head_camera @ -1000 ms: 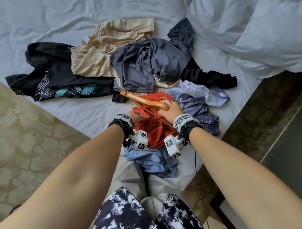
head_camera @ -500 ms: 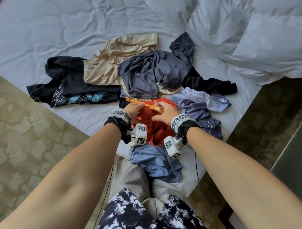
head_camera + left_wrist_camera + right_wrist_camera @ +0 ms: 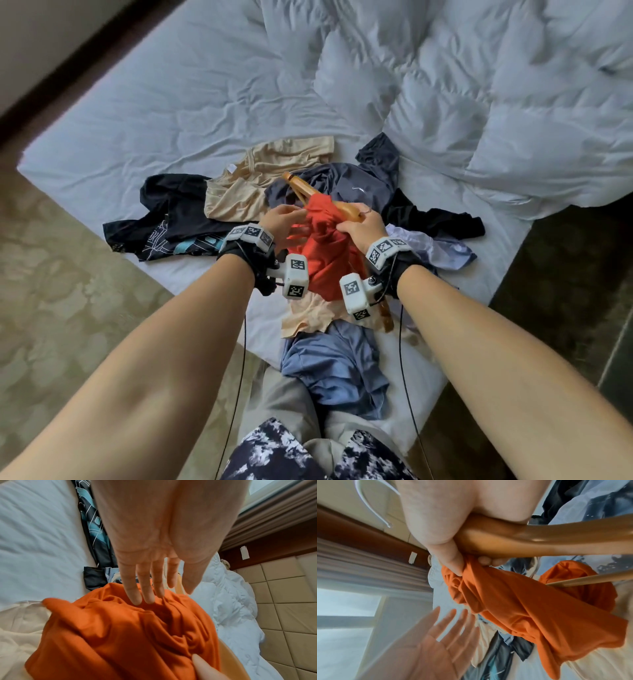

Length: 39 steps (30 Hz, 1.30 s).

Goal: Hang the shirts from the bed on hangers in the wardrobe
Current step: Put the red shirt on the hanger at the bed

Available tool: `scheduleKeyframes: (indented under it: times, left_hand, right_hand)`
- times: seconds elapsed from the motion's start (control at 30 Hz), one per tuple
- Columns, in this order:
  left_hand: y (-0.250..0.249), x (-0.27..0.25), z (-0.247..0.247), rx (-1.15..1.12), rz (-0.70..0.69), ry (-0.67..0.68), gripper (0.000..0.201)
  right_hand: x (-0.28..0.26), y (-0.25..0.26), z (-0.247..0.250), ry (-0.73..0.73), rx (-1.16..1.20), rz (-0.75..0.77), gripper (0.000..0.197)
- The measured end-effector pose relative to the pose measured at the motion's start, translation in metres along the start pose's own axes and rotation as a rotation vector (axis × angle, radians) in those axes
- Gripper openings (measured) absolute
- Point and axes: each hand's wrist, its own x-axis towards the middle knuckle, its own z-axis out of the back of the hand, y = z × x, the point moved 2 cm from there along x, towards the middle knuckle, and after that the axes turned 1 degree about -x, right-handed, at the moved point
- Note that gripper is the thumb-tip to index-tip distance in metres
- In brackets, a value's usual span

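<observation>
An orange-red shirt (image 3: 325, 253) hangs bunched on a wooden hanger (image 3: 308, 192), lifted above the clothes pile on the bed (image 3: 191, 113). My right hand (image 3: 363, 228) grips the hanger's middle (image 3: 505, 539) and pinches the shirt's fabric (image 3: 530, 612) against it. My left hand (image 3: 282, 219) is spread just left of the shirt with straight fingers (image 3: 145, 588), the tips brushing the orange cloth (image 3: 120, 635); the same open palm (image 3: 426, 639) shows in the right wrist view. The hanger's metal hook is mostly hidden behind my right hand.
Other shirts lie heaped on the sheet: a beige one (image 3: 260, 181), a black printed one (image 3: 164, 219), a dark grey-blue one (image 3: 356, 178), a lavender one (image 3: 435, 250), a blue one (image 3: 332, 366) at the bed's edge. A white duvet (image 3: 496, 102) is bunched at the right. Carpet (image 3: 68, 308) is at the left.
The hanger with the orange shirt has been raised off the pile and tilted. My left hand let go of the cloth and spread out. The head view rose, showing more bed.
</observation>
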Motion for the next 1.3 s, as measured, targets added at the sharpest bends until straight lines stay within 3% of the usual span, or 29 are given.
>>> scheduleKeyframes:
  times: [0.23, 0.47, 0.57, 0.63, 0.73, 0.87, 0.97, 1.1, 1.3]
  left_hand:
    - [0.003, -0.002, -0.015, 0.079, 0.090, 0.045, 0.042]
    - [-0.005, 0.016, -0.036, 0.429, -0.038, 0.031, 0.090]
    - [-0.006, 0.018, -0.045, 0.512, -0.020, 0.127, 0.084]
    - [-0.008, 0.019, -0.049, 0.653, -0.032, 0.087, 0.073]
    - [-0.014, 0.018, -0.052, 0.846, -0.077, 0.059, 0.040]
    - [-0.022, 0.023, -0.045, 0.863, -0.143, 0.016, 0.021]
    - [-0.037, 0.021, -0.041, 0.876, -0.213, -0.018, 0.025]
    - [-0.060, 0.014, -0.042, 0.832, -0.281, -0.008, 0.015]
    - [-0.086, -0.005, -0.046, 0.885, -0.399, -0.048, 0.019]
  right_hand:
    - [-0.012, 0.010, 0.033, -0.057, 0.182, 0.069, 0.028]
    - [-0.020, 0.014, 0.060, 0.018, 0.255, 0.068, 0.025]
    - [-0.018, 0.015, 0.067, -0.001, 0.272, 0.081, 0.027]
    - [-0.018, 0.016, 0.072, -0.033, 0.265, 0.085, 0.027]
    - [-0.014, 0.016, 0.079, -0.110, 0.255, 0.082, 0.028]
    - [-0.005, 0.011, 0.078, -0.268, 0.185, -0.021, 0.037]
    - [-0.001, 0.010, 0.081, -0.314, 0.110, -0.062, 0.041]
    - [-0.002, 0.015, 0.085, -0.329, 0.078, -0.040, 0.028]
    - [-0.007, 0.036, 0.093, -0.321, 0.023, 0.011, 0.035]
